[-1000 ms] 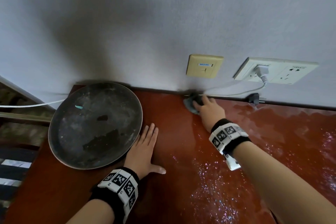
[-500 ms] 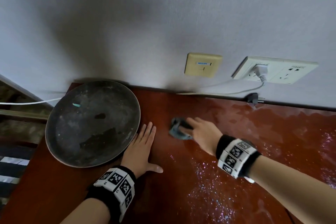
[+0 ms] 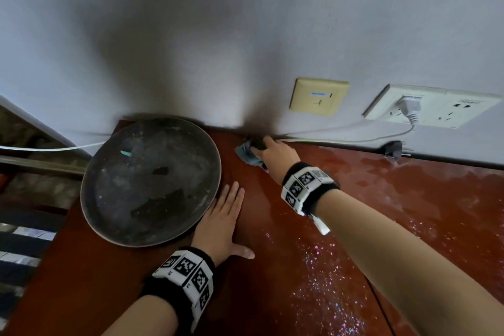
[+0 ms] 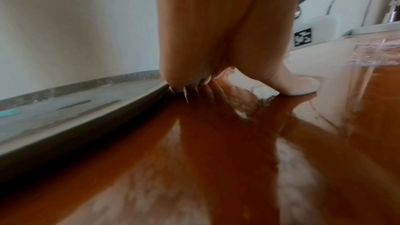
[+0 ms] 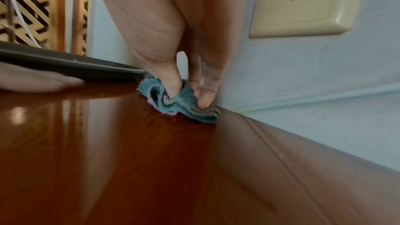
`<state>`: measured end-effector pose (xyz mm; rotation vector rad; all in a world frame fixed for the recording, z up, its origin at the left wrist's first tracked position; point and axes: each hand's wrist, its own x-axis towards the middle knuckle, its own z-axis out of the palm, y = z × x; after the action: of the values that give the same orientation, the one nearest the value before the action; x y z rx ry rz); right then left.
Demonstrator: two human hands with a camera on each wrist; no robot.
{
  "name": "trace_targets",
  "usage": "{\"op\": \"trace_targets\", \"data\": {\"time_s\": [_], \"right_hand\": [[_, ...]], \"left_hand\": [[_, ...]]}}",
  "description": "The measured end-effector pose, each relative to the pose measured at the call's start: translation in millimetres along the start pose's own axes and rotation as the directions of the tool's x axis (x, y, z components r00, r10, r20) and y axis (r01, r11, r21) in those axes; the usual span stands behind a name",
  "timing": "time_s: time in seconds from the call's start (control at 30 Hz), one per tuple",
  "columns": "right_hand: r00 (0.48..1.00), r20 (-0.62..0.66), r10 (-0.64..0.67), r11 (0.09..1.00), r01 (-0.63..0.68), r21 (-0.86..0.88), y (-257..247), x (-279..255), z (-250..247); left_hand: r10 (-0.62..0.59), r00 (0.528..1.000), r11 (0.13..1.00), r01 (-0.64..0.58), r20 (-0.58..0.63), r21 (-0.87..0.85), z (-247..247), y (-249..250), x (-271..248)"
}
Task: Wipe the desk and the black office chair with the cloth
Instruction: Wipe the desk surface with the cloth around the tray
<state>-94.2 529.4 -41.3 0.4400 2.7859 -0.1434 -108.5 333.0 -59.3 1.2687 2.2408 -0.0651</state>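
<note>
Since half second ago, right hand [image 3: 275,155] moves cloth [image 3: 249,154] from mid-desk back to wall edge, 12 o'clock of my left hand [image 3: 221,222]. Fingers pinch bunched blue cloth [image 5: 179,102], pressing it on red desk [image 3: 272,267]. Left hand flat, fingers straight, touching round tray [image 3: 150,180] rim at 9 o'clock.

Bare reddish desk [image 3: 313,267] lies open toward the near edge and right; a round dark tray [image 3: 150,180] blocks the far left corner. The wall [image 3: 245,35] closes the back; a white cable [image 3: 341,141] and black plug [image 3: 394,148] lie along it.
</note>
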Motion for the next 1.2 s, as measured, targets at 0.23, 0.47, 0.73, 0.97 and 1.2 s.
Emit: {"op": "trace_targets", "data": {"time_s": [0.23,0.47,0.73,0.97,1.2], "right_hand": [[1.000,-0.013,0.020,0.999,-0.021,-0.031,12,37,3],[0.889,0.009,-0.459,0.884,0.457,-0.099,1,-87,32],[0.972,0.002,-0.235,0.972,0.235,0.010,28,-94,33],[0.982,-0.007,-0.188,0.982,0.188,-0.015,40,-86,31],[0.941,0.071,-0.331,0.944,0.330,0.027,34,-115,45]], "left_hand": [[0.016,1.000,1.000,-0.016,0.003,0.000,1,-2,2],[0.028,1.000,0.999,-0.028,-0.006,0.016,2,-3,2],[0.024,0.999,0.997,-0.026,0.030,0.069,-4,1,0],[0.005,0.998,0.996,-0.010,0.059,0.084,-5,3,1],[-0.004,0.998,0.994,-0.003,0.067,0.105,-5,4,1]]}}
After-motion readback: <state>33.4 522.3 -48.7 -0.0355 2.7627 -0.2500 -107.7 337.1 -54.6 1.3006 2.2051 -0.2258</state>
